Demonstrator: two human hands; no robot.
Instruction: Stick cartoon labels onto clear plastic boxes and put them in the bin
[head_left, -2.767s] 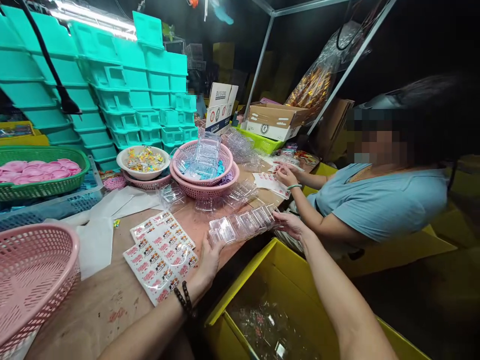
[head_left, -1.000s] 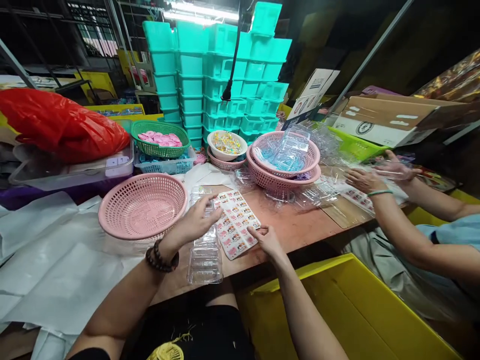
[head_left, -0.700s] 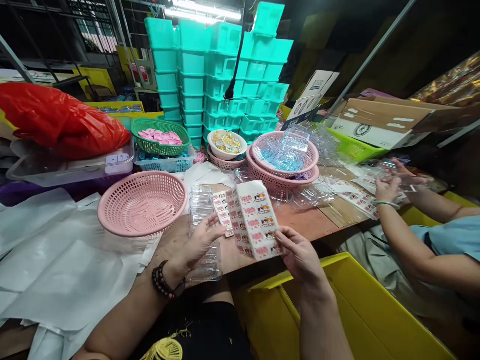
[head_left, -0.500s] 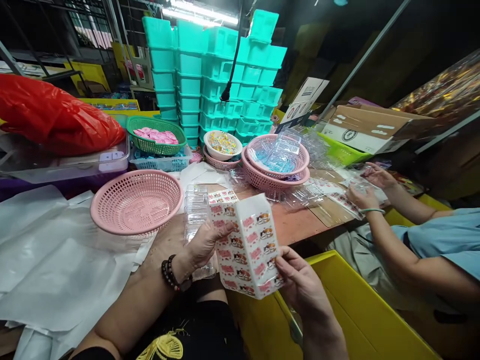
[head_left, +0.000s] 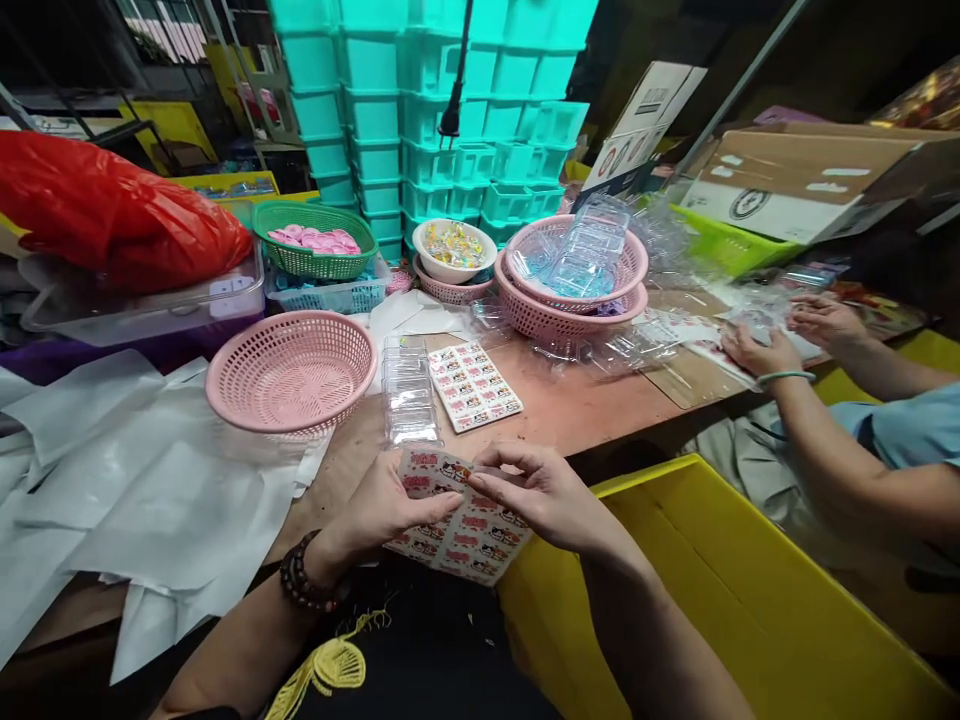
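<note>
My left hand (head_left: pixel 382 508) grips the left side of a sticker sheet (head_left: pixel 471 535) printed with cats and pink lettering, its thumb lying across the front. My right hand (head_left: pixel 544 497) is closed at the sheet's upper edge, thumb and fingertips together; whether a single sticker is pinched there is too small to make out. The sheet is held tilted above my lap. Just beyond it on the table lies a stack of similar sticker sheets (head_left: pixel 474 386). Clear plastic blister packs (head_left: pixel 409 392) stand in a row left of that stack.
A pink basket (head_left: pixel 217 385) sits at left beside loose white paper (head_left: pixel 165 510). Nested pink baskets (head_left: pixel 525 318) hold clear packs, near a white bowl (head_left: pixel 421 240). A yellow crate (head_left: pixel 675 560) is at my right. A co-worker's hands (head_left: pixel 776 350) handle items at far right.
The sheet has been lowered toward my lap and lies flatter. My right hand has moved from its lower right side to its top edge. The sticker stack is now uncovered.
</note>
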